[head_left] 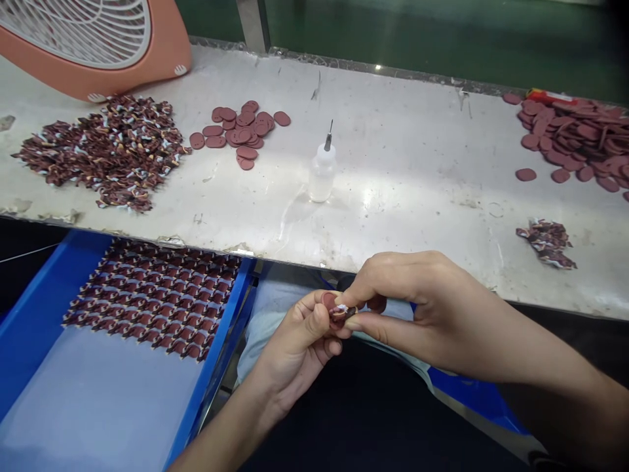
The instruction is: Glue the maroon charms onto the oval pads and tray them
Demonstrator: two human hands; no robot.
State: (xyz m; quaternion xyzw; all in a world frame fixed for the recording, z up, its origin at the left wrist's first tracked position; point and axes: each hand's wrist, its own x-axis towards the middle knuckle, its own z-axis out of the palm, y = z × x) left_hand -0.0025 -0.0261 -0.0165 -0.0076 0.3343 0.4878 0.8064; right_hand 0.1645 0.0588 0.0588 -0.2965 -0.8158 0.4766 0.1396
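Observation:
Between finger and thumb, my left hand (299,341) pinches a small reddish-brown oval disc (328,299). My right hand (403,301) is closed on a small painted figure piece (344,313), brown with white and yellowish parts, held against the disc. Whether the two are joined I cannot tell, since fingertips cover part of both. Both hands are over my lap, just in front of the table edge. Beyond them a white squeeze bottle (322,176) with a thin needle tip stands upright on the table.
Loose figure pieces (118,147) are heaped at left, with a smaller cluster (546,242) at right. Oval discs lie in a small group (243,131) and a large pile (584,137). A blue tray (223,314) holds rows of assembled pieces. An orange fan (170,39) stands back left.

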